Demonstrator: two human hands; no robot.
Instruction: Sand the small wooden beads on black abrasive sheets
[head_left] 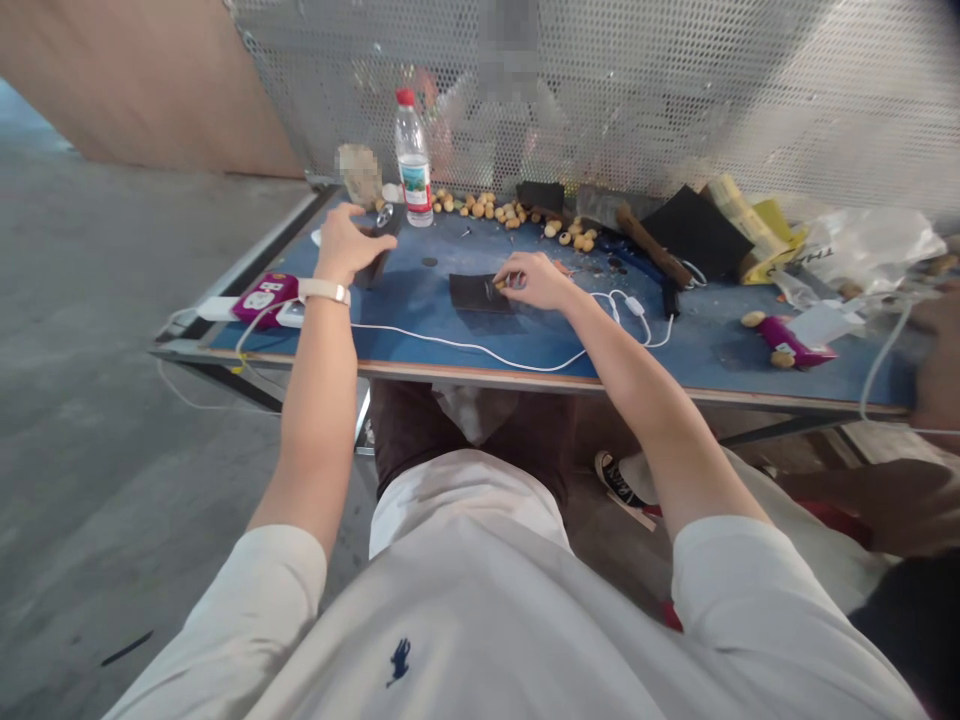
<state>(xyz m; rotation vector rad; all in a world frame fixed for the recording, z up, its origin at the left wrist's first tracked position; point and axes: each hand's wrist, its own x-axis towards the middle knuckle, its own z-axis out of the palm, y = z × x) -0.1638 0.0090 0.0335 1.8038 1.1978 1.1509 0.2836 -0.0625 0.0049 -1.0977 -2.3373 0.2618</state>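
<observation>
L hand (349, 245) is out at the far-left part of the blue table (697, 345), fingers curled over the upper end of a dark object (376, 262) that lies slanted on the top; closed grip on it, but can't tell what the object is. Pale wristband (324, 291) on that wrist. R hand (536, 280) sits near table centre, fingertips pinched narrow on a small tan piece (500, 285), held down against a dark sheet (475, 293) lying flat on the blue top, so the piece is at the sheet's right edge, approx. in line w/ the person's body. Behind both hands: water bottle (413, 160) w/ red cap, upright, and a loose row of similar tan pieces (491, 209) along the back. White cable (465, 346) runs across the front of the table, under the R forearm, from the pink-and-white power strip (262, 298) at the left edge. Far right, blurred, another person's hand (937, 345) at the table edge.
</observation>
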